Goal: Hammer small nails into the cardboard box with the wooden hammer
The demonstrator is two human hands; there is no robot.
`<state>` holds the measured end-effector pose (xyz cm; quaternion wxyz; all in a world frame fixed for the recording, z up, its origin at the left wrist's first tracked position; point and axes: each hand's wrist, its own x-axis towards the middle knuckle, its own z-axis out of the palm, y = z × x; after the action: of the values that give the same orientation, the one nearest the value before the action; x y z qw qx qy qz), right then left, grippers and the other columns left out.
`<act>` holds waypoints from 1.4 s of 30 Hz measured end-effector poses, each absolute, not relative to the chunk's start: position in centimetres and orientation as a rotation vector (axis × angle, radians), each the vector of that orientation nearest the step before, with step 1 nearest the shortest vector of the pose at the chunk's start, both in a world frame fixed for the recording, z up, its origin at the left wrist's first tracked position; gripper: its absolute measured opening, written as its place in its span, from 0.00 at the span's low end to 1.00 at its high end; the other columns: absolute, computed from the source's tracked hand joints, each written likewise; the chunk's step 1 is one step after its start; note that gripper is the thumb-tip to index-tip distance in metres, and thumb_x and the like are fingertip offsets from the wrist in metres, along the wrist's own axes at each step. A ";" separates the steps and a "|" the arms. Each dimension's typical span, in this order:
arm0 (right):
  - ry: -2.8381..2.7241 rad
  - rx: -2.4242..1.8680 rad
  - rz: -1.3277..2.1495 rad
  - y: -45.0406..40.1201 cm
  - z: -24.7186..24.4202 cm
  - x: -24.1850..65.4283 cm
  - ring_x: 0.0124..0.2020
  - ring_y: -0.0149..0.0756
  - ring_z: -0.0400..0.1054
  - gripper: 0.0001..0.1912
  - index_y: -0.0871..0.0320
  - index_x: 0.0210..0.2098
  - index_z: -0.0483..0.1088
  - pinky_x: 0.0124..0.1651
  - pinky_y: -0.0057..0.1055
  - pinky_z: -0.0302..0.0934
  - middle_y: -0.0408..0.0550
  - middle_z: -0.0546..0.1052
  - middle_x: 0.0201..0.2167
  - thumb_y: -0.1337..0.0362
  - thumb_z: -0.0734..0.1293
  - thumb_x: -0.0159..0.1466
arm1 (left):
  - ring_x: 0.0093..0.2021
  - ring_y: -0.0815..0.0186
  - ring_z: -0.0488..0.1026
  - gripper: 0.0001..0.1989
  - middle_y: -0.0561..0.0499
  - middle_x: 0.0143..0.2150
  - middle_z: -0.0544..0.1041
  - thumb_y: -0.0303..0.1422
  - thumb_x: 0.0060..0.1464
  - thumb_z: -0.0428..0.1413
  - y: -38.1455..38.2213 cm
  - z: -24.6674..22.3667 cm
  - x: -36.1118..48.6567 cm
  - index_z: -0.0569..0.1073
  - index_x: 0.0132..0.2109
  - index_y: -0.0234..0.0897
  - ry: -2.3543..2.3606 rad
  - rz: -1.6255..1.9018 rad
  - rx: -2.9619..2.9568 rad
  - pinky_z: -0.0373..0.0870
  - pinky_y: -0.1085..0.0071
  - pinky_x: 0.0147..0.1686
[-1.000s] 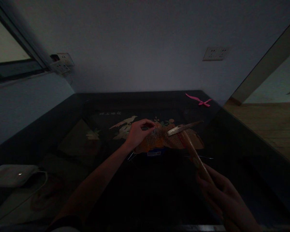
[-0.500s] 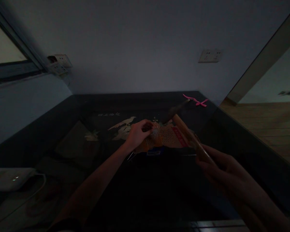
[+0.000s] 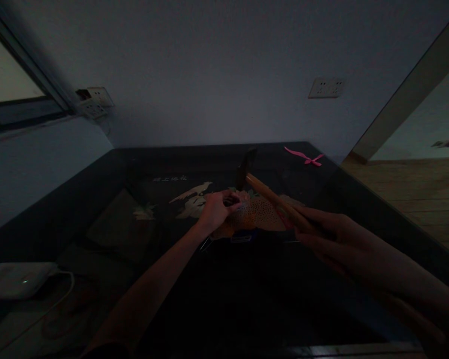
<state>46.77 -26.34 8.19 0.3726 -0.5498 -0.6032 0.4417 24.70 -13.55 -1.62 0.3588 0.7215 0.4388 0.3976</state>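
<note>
In the head view, our right hand point(image 3: 331, 235) has its fingers clamped around the hammer point(image 3: 264, 189), its head toward the far edge of the surface point(image 3: 224, 304). Our left hand point(image 3: 216, 208) curls over the dotted packaging point(image 3: 265, 212), mid-surface; we cannot tell whether its fingertips meet. A pink ribbon point(image 3: 311, 161) lies near the far right corner.

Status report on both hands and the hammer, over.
Right hand gripping hammer by wooden handle. Left hand at spotted wrapper, pinch unclear. Hammer head near left fingers in view, gap unclear.
</note>
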 end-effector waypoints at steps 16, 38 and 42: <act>-1.649 -1.453 1.116 -26.2 7.1 47.1 0.20 0.32 0.67 0.27 0.52 0.54 0.71 0.17 0.23 0.61 0.44 0.77 0.26 0.62 0.71 0.54 | 0.33 0.64 0.76 0.02 0.50 0.30 0.79 0.28 0.48 0.60 -13.5 -1.5 24.7 0.73 0.30 0.35 1.164 1.002 1.875 0.73 0.68 0.36; -1.824 -1.516 1.035 -26.8 6.4 47.9 0.25 0.33 0.67 0.28 0.56 0.59 0.64 0.22 0.25 0.62 0.44 0.75 0.28 0.55 0.65 0.61 | 0.34 0.65 0.76 0.00 0.50 0.32 0.79 0.27 0.49 0.59 -13.8 -1.3 24.6 0.74 0.31 0.35 1.216 0.935 1.932 0.71 0.70 0.39; -1.890 -1.528 1.038 -26.5 6.3 47.4 0.28 0.36 0.69 0.24 0.58 0.55 0.69 0.28 0.28 0.65 0.45 0.75 0.29 0.57 0.64 0.61 | 0.35 0.64 0.76 0.02 0.50 0.34 0.79 0.28 0.48 0.59 -13.8 -1.2 24.5 0.75 0.33 0.36 1.243 0.920 1.981 0.70 0.69 0.39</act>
<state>47.42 -26.55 6.34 0.2470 -0.5602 -0.6929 0.3808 24.55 -13.77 -1.24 0.3092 0.7496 0.4704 0.3482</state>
